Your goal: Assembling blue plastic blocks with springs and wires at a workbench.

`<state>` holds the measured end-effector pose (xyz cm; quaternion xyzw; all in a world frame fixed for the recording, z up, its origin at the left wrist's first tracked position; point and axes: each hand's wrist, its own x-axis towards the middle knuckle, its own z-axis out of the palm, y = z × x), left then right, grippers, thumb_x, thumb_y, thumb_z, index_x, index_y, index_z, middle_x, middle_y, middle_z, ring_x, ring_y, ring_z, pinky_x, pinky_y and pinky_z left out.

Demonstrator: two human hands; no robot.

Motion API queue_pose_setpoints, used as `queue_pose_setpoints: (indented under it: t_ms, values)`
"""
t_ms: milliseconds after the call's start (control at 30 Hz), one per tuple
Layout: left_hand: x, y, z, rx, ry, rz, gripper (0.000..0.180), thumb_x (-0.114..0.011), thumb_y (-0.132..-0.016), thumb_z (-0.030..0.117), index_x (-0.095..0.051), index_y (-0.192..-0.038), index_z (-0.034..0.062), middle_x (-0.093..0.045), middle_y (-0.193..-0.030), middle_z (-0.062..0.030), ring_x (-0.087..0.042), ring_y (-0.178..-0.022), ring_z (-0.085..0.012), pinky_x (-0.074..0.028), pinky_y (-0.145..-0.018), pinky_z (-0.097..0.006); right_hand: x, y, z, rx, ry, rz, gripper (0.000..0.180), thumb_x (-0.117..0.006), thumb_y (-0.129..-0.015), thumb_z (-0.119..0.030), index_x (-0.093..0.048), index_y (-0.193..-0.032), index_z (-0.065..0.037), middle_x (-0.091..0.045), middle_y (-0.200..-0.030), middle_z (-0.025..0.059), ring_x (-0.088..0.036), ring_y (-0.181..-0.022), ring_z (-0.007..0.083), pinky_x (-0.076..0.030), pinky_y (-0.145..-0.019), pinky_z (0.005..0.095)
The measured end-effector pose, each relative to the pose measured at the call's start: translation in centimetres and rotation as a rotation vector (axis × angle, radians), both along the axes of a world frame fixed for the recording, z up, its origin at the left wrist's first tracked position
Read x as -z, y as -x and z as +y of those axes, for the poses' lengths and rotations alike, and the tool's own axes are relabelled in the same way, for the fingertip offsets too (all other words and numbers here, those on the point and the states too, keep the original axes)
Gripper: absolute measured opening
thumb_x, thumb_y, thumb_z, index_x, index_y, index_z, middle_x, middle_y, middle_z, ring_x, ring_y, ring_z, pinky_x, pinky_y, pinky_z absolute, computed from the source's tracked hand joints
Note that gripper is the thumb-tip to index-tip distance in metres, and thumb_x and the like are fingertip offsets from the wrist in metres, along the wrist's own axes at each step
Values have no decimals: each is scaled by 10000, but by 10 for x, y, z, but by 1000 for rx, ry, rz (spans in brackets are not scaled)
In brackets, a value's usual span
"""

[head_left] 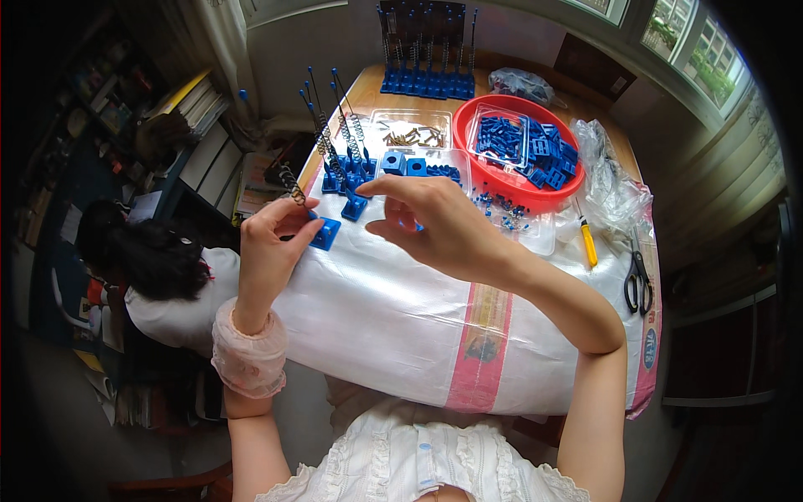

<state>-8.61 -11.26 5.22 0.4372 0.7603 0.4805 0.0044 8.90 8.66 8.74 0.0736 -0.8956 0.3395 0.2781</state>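
Note:
My left hand (274, 243) pinches a blue stand with a coil spring at the near left edge of the table. Its dark spring (291, 184) leans up and left above my fingers, and its square blue base (326, 234) shows beyond my thumb. Over the sheet to the right, my right hand (435, 222) has thumb and forefinger apart, with nothing visible between them. Close to that forefinger stands another blue stand (354, 206). Behind it is a group of similar blue stands (339, 167) with springs and ball-tipped rods.
A red basin (523, 201) holds blue plastic parts and a clear box. Clear trays hold brass-coloured pins (414, 136) and small parts (502, 213). More spring stands (427, 84) line the back. A yellow-handled tool (589, 243) and black scissors (638, 280) lie right. Someone sits at left.

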Motion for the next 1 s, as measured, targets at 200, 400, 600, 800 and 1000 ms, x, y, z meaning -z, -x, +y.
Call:
queue_pose_setpoints:
  t_ms: [200, 400, 600, 800, 1000]
  values:
    - [16, 46, 33, -92, 30, 122, 154, -781, -871, 24, -753, -1009, -41, -786, -883, -128, -780, -798, -182, -609, -742, -283, 16, -46, 25, 73, 9, -138, 315, -758, -921, -55, -714, -1233, -72, -691, -772, 50, -646, -687, 154, -524, -651, 317]
    - [40, 74, 54, -150, 186, 219, 185, -790, -880, 91, -768, -1004, -44, -790, -858, -138, -771, -755, -179, -592, -729, -292, 40, -70, 24, 40, -4, -340, 237, -734, -929, -104, -719, -1155, -35, -715, -870, 120, -698, -757, 269, -539, -718, 409]
    - [53, 85, 59, -146, 189, 128, 206, -798, -840, 73, -769, -1007, -45, -786, -876, -176, -785, -794, -255, -607, -755, -351, 70, -17, 21, 76, -84, -229, 171, -765, -916, -126, -734, -1059, -36, -698, -846, 106, -683, -740, 260, -543, -688, 397]
    - [58, 87, 64, -111, 236, 101, 213, -821, -813, 95, -784, -975, -38, -784, -872, -179, -782, -792, -266, -606, -772, -350, 101, 52, 18, 148, -224, -189, 143, -747, -900, -139, -740, -854, -3, -713, -881, 143, -706, -813, 322, -555, -720, 416]
    - [65, 92, 67, -77, 251, 94, 213, -826, -823, 71, -772, -1001, -32, -796, -895, -152, -783, -815, -208, -604, -771, -316, 124, 93, -12, 236, -687, -80, 60, -706, -749, -54, -740, -700, -44, -711, -734, 147, -742, -696, 290, -565, -574, 404]
